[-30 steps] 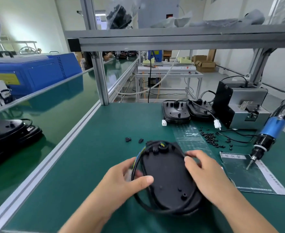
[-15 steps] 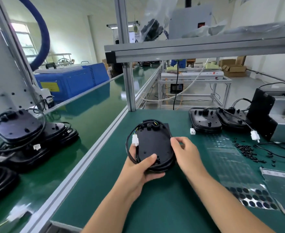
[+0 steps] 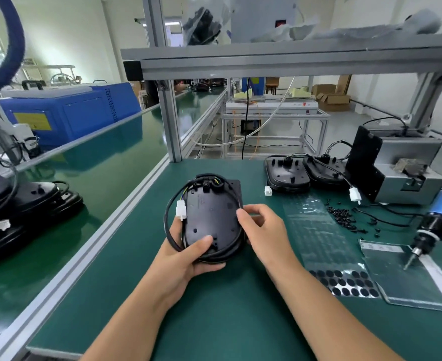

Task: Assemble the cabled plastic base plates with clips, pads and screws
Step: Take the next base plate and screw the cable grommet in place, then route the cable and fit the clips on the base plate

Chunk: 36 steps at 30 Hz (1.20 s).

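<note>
The black oval plastic base plate sits at the centre of the frame, lifted above the green bench mat and held between both hands. Its flat face is turned up toward the camera and shows several small holes and raised bosses. A black sheathed cable loops round its left edge and along the bottom, with coloured wires showing at the top of the plate near a small black fitting. A white plastic connector on the cable lies against the plate's left side.

The left hand cups the plate from below and from the left, its thumb pressed on the lower part of the face and its fingers curled under, so it is grasping the plate together with the cable loop. The right hand comes in from the right, fingers bent, and pinches the plate's right rim.

In the upper right two more black cabled base plates lie side by side on the mat. Right of centre lies a clear sheet of round black pads, and above it a scatter of small black screws. A blue-bodied electric screwdriver hangs tip-down at the right edge.
</note>
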Available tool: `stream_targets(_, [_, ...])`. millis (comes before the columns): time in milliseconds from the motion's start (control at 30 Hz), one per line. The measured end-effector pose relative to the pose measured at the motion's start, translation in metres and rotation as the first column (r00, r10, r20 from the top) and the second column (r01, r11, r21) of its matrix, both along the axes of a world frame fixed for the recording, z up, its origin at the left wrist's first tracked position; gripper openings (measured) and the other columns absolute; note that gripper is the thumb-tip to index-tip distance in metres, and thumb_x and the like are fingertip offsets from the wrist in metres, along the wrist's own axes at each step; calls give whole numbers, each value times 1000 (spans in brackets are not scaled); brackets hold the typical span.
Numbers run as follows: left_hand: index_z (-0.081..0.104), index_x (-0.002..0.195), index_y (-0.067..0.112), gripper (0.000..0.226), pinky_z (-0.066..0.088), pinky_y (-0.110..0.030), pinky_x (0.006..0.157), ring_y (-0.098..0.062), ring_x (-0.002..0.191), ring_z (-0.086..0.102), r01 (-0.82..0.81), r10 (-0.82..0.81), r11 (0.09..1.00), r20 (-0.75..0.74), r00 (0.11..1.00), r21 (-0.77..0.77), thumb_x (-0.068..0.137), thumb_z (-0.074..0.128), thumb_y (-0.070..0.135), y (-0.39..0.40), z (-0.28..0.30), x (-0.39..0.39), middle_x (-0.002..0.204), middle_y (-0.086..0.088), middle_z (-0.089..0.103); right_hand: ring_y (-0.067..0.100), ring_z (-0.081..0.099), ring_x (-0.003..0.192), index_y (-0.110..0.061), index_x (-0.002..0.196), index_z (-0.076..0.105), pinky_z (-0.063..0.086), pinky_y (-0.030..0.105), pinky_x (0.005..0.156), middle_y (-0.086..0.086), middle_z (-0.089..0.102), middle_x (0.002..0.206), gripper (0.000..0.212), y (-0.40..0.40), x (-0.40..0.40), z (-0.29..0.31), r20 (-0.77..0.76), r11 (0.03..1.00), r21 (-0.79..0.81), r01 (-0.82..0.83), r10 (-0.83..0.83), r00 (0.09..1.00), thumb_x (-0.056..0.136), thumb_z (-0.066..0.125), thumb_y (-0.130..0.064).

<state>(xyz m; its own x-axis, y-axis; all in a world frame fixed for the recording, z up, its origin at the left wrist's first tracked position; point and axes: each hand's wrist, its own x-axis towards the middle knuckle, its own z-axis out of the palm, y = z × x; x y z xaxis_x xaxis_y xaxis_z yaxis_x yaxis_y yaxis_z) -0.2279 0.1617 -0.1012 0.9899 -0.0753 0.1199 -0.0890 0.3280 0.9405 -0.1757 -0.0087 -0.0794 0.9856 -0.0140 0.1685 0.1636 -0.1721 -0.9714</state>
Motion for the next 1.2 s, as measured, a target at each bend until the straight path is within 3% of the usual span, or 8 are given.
stream_targets(300, [55, 125, 35, 57, 56, -48, 76, -36, 106, 65, 46, -46, 998, 8, 999, -34, 75, 75, 18, -5, 3, -3, 125, -12, 64, 2, 65, 82, -35, 92, 62, 55, 31, 79, -12, 69, 89, 14, -28, -5, 7, 25, 993, -83, -79, 81, 996, 87, 59, -49])
stream_targets(400, [56, 124, 31, 54, 57, -46, 74, -35, 104, 66, -14, 14, 999, -2, 1000, -31, 76, 74, 13, -7, 6, 0, 123, -12, 64, 11, 66, 86, -30, 90, 61, 55, 34, 77, -4, 69, 92, 11, -26, 5, 14, 9, 1000, 5, -21, 21, 1000, 92, 56, -40])
stream_targets(567, [54, 124, 31, 55, 57, -47, 73, -32, 102, 67, -111, 111, 994, -25, 994, 6, 77, 75, 12, 5, 12, 3, 120, -8, 66, 3, 60, 65, -18, 82, 64, 47, 19, 53, -2, 69, 80, 15, -13, 15, 11, -32, 972, 218, 93, -88, 996, 93, 54, -16])
stream_targets(733, [65, 101, 48, 45, 57, -48, 73, -30, 103, 67, -107, 109, 992, -36, 993, 62, 78, 75, 11, 38, 19, -4, 116, -1, 69, 3, 55, 55, -20, 73, 66, 43, 17, 48, -4, 68, 68, 20, -14, 10, -4, 11, 901, 391, 188, -209, 978, 89, 57, -12])
stream_targets(833, [62, 112, 40, 50, 58, -47, 70, -30, 101, 68, -189, 191, 981, -41, 981, 47, 76, 76, 8, 61, 29, -2, 116, -2, 69, -1, 55, 52, -21, 72, 66, 43, 13, 44, -7, 69, 64, 21, -18, 12, -3, 58, 885, 432, 172, -218, 974, 90, 57, -13])
stream_targets(967, [54, 119, 20, 45, 58, -43, 62, -29, 91, 70, -406, 407, 913, -53, 912, 39, 81, 70, 1, 101, 56, 25, 114, -9, 67, -1, 53, 51, -18, 75, 65, 42, 12, 43, -8, 68, 62, 21, -20, 11, -7, 34, 888, 422, 180, -214, 976, 93, 55, -13])
stream_targets(1067, [48, 123, 9, 43, 59, -40, 55, -33, 89, 68, -553, 545, 833, -141, 827, -23, 84, 66, -1, 137, 76, 58, 116, -15, 63, -2, 52, 50, -14, 78, 65, 40, 12, 42, -8, 67, 61, 19, -16, 10, -5, 40, 898, 402, 177, -210, 977, 93, 55, -12])
stream_targets(1200, [43, 131, 3, 50, 58, -48, 71, -38, 100, 65, -678, 634, 730, -290, 717, -81, 86, 66, 1, 187, 83, 98, 124, -22, 59, -1, 52, 52, -13, 80, 67, 41, 12, 43, -7, 68, 64, 18, -15, 5, -6, 92, 923, 351, 157, -201, 975, 94, 55, -11])
